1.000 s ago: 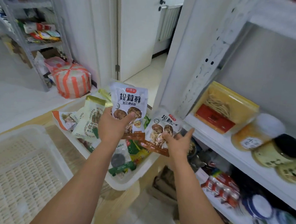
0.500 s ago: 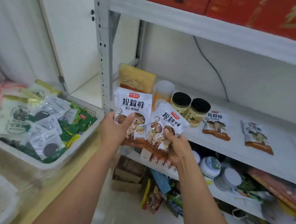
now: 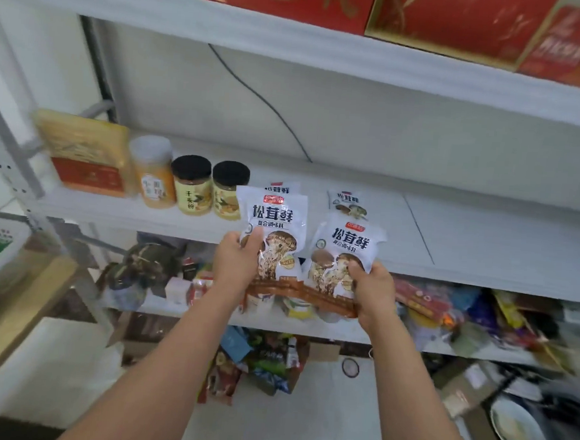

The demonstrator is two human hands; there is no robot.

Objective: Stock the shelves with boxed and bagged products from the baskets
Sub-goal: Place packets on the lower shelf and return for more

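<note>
My left hand (image 3: 236,262) grips a white mushroom seasoning bag (image 3: 276,224) by its lower left. My right hand (image 3: 373,291) grips a second, identical bag (image 3: 345,244) by its lower right. Both bags are upright, side by side, in front of the edge of the white middle shelf (image 3: 468,246). Two more of the same bags lie flat on that shelf behind them, one (image 3: 346,201) to the right and one (image 3: 282,188) mostly hidden by the held bag. The white basket (image 3: 1,254) with green packets shows at the far left edge.
On the shelf's left stand a yellow box (image 3: 87,152), an orange jar (image 3: 153,172) and two black-lidded jars (image 3: 193,185). Red boxes (image 3: 450,21) fill the shelf above. The lower shelf (image 3: 480,319) is crammed with mixed packets. Boxes and a bowl (image 3: 517,430) lie on the floor.
My view has swung right from the basket to the shelves. Both hands carried the two bags rightwards and up to the middle shelf's edge, in front of the bags lying there.
</note>
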